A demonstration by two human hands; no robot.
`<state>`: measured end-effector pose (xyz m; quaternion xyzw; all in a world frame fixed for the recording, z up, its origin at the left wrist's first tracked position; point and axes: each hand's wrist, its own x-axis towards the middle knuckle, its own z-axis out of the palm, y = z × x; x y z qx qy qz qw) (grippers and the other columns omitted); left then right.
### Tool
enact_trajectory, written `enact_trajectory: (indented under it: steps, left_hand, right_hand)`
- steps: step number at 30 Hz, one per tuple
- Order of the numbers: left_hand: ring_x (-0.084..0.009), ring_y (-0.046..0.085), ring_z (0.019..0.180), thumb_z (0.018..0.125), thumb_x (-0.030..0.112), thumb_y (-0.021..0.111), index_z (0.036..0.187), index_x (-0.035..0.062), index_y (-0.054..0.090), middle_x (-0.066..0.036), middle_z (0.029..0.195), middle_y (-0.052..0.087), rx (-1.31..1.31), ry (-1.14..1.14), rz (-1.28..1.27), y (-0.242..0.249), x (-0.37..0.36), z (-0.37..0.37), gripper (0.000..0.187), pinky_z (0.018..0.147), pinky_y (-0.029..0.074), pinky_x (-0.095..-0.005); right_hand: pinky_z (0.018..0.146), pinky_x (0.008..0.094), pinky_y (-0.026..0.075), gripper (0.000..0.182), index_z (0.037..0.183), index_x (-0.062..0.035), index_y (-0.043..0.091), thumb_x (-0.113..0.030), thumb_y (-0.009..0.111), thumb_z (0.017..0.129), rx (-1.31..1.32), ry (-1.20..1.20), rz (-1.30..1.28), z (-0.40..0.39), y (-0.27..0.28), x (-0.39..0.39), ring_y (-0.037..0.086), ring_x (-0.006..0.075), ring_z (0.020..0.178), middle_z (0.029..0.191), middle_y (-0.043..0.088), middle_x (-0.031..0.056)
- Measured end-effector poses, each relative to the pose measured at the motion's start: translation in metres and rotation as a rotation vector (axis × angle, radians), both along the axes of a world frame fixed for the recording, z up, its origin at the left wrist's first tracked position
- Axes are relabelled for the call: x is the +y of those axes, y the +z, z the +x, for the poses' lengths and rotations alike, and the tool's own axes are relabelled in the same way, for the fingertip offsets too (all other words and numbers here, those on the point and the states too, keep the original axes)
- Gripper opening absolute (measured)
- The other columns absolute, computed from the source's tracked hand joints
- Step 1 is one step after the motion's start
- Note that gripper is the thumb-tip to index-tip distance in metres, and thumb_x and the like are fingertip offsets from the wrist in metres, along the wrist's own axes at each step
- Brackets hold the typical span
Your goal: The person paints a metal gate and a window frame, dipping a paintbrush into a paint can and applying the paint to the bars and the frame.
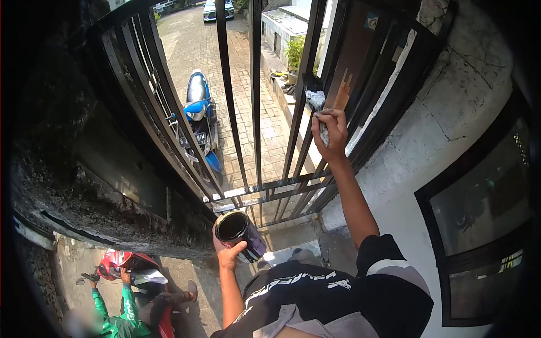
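My left hand (228, 254) is wrapped around an open paint can (253, 242), its rim coated and its inside dark. The can is held upright in front of my body, near the lower rail of a black metal gate (255, 101). Raised to the right, my right hand (333, 135) is closed on a paintbrush (315, 99) with a pale, paint-smeared body. The brush's dark tip lies against or very close to a dark upright bar at the gate's latch side; exact contact is hard to make out.
Behind the bars, a blue motorcycle (197, 112) stands on brick paving, with a car (218, 10) farther back. A rough wall (428, 118) and a dark-framed window (479, 208) flank my right. At lower left, a person in a green jacket (121, 318) sits on a red motorcycle (121, 262).
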<state>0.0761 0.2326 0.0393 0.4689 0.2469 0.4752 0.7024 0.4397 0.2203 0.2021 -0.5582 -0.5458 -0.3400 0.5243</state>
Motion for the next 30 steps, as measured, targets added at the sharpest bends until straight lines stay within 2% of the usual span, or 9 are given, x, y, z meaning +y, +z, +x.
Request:
enact_trajectory:
  steps: [6,10,14,16,22,25,28,30]
  left_hand:
    - [-0.0239,0.056,0.119,0.057,0.013,0.092,0.143,0.0017,0.037,-0.011,0.129,0.056,-0.011,0.034,-0.038,-0.003,-0.011,-0.014,0.103,0.105,0.045,-0.0371]
    - [-0.0231,0.057,0.119,0.057,0.014,0.091,0.143,0.0024,0.037,-0.011,0.129,0.056,0.051,0.049,-0.021,-0.012,-0.011,-0.029,0.103,0.105,0.045,-0.0366]
    - [-0.0229,0.056,0.119,0.058,0.016,0.092,0.143,0.0025,0.038,-0.011,0.129,0.056,0.068,0.077,0.016,-0.013,-0.005,-0.038,0.102,0.104,0.045,-0.0360]
    - [-0.0227,0.056,0.119,0.058,0.016,0.092,0.143,0.0025,0.038,-0.011,0.129,0.056,0.062,0.092,0.029,-0.012,-0.001,-0.040,0.101,0.104,0.045,-0.0360]
    - [-0.0222,0.056,0.119,0.057,0.018,0.093,0.143,0.0021,0.039,-0.010,0.129,0.056,0.035,0.108,0.015,0.002,0.001,-0.038,0.102,0.104,0.045,-0.0358]
    - [-0.0221,0.056,0.119,0.057,0.019,0.094,0.143,0.0019,0.039,-0.010,0.130,0.056,0.028,0.114,0.025,-0.001,0.000,-0.037,0.103,0.104,0.045,-0.0356]
    - [-0.0219,0.056,0.119,0.057,0.019,0.094,0.143,0.0014,0.039,-0.011,0.130,0.055,0.025,0.124,0.027,-0.006,-0.004,-0.040,0.103,0.104,0.045,-0.0355]
    - [-0.0219,0.055,0.120,0.058,0.019,0.094,0.142,0.0010,0.040,-0.011,0.130,0.055,0.027,0.136,0.024,-0.015,-0.006,-0.042,0.102,0.105,0.043,-0.0357]
  right_hand:
    - [0.069,0.0368,0.052,0.011,0.089,0.0008,0.064,0.002,0.071,0.081,0.173,0.058,-0.276,-0.018,-0.089,-0.021,0.061,0.0276,0.077,0.092,0.055,0.0139]
    - [0.070,0.0385,0.050,0.009,0.084,0.0020,0.063,-0.001,0.071,0.081,0.187,0.061,-0.440,-0.018,-0.089,-0.026,0.059,0.0305,0.075,0.086,0.054,0.0148]
    - [0.069,0.0385,0.050,0.009,0.084,0.0012,0.065,-0.004,0.072,0.082,0.191,0.095,-0.442,-0.012,-0.047,-0.022,0.060,0.0306,0.076,0.086,0.056,0.0144]
    - [0.069,0.0368,0.051,0.007,0.087,0.0019,0.067,-0.001,0.071,0.082,0.154,0.100,-0.351,-0.015,-0.005,-0.022,0.062,0.0272,0.078,0.086,0.058,0.0130]
    - [0.070,0.0344,0.051,0.010,0.090,0.0016,0.069,0.001,0.072,0.081,-0.050,0.054,-0.035,-0.008,0.100,-0.019,0.064,0.0239,0.081,0.089,0.060,0.0124]
    - [0.071,0.0337,0.051,0.011,0.091,0.0004,0.069,0.003,0.072,0.080,-0.208,-0.047,0.202,-0.004,0.124,-0.018,0.063,0.0233,0.082,0.092,0.060,0.0122]
    - [0.073,0.0336,0.051,0.011,0.091,0.0007,0.068,0.002,0.072,0.081,-0.180,-0.042,0.279,-0.002,0.125,-0.013,0.064,0.0232,0.083,0.094,0.060,0.0121]
    - [0.073,0.0339,0.051,0.010,0.090,0.0007,0.067,0.001,0.072,0.081,-0.166,-0.052,0.225,-0.005,0.113,-0.009,0.064,0.0236,0.083,0.093,0.060,0.0123]
